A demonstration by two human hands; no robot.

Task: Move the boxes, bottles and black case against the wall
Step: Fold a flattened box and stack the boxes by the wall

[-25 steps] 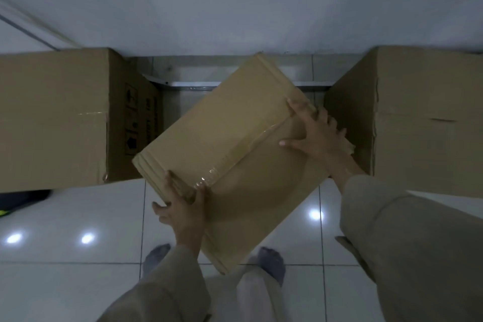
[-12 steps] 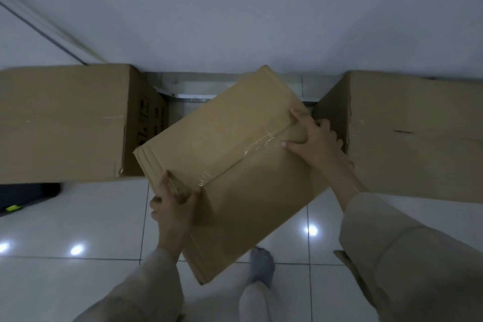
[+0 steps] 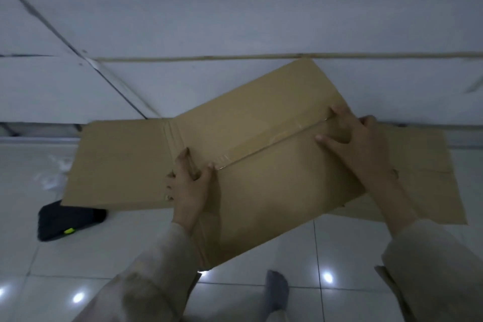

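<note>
A taped cardboard box (image 3: 261,172) is held up at an angle in the middle of the view. My left hand (image 3: 189,188) grips its near left edge, thumb on top beside the tape seam. My right hand (image 3: 350,144) lies on the far right of the top, fingers spread and curling over the edge. Behind it, a second cardboard box (image 3: 117,162) stands on the floor at the left and a third (image 3: 423,170) at the right, both near the wall. A black case (image 3: 68,219) with a yellow-green catch lies on the floor under the left box's corner.
A white wall (image 3: 235,21) with a pale strip runs across the back, ending in a baseboard. The floor (image 3: 78,256) is glossy white tile with light spots. My socked foot (image 3: 277,290) shows below the box. Something white and crumpled (image 3: 52,178) lies at the left.
The view has tilted up and the wall fills more of it. The held box has risen and now covers the gap between the two standing boxes. The black case has come into view.
</note>
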